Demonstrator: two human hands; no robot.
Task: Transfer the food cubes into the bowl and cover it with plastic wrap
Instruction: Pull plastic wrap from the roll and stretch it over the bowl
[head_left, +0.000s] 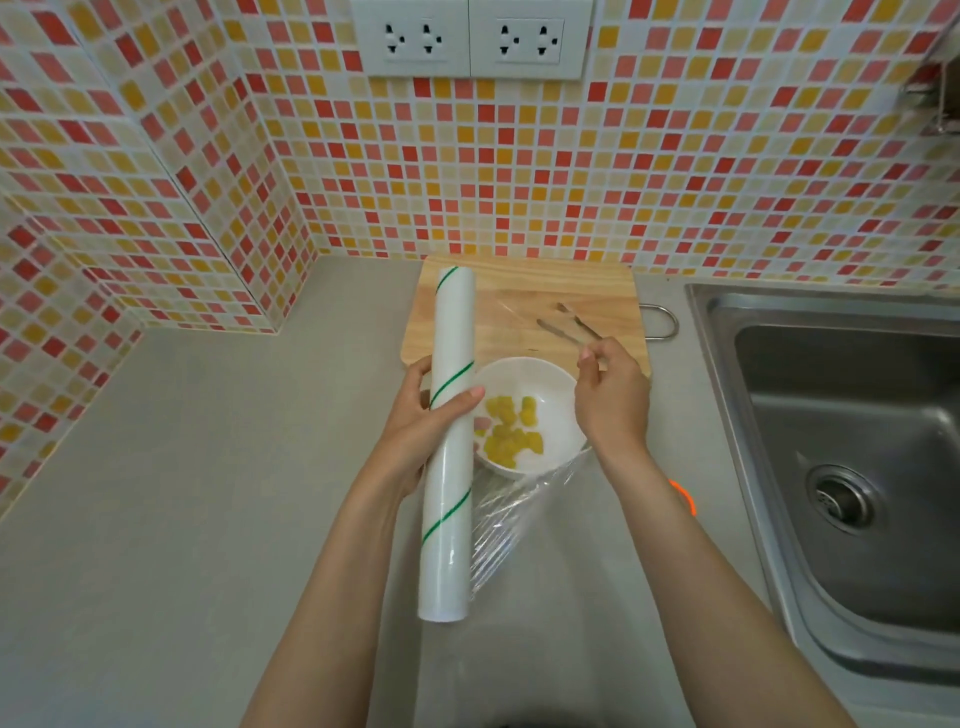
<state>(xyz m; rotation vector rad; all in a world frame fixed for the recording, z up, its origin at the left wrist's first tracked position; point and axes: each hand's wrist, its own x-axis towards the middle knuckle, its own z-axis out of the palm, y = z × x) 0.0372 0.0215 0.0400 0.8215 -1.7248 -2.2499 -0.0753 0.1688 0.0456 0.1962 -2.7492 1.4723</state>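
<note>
A round white ceramic bowl stands on the grey bench, touching the near edge of a pale wooden cutting board that lies against the mosaic-tiled wall. Inside the bowl sit the yellow food cubes, gathered toward its left and near side.

Just left of the bowl, the left hand is wrapped around a long white roll of plastic wrap with thin green stripes, thumb laid over the top and fingers curled beneath; the roll runs from beyond the bowl, over the board, back toward the person. A sheet of clear plastic film trails off the roll's right side and lies crinkled on the bench on the near side of the bowl.

Over the bowl's right rim, the right hand has its fingertips pressed together in a pinch; it appears to hold the film's edge, though the film is too clear there to be sure. Beyond the bowl, metal tongs rest on the board. Well to the right of the bowl is a stainless steel sink, and an orange object shows beside the right forearm.
</note>
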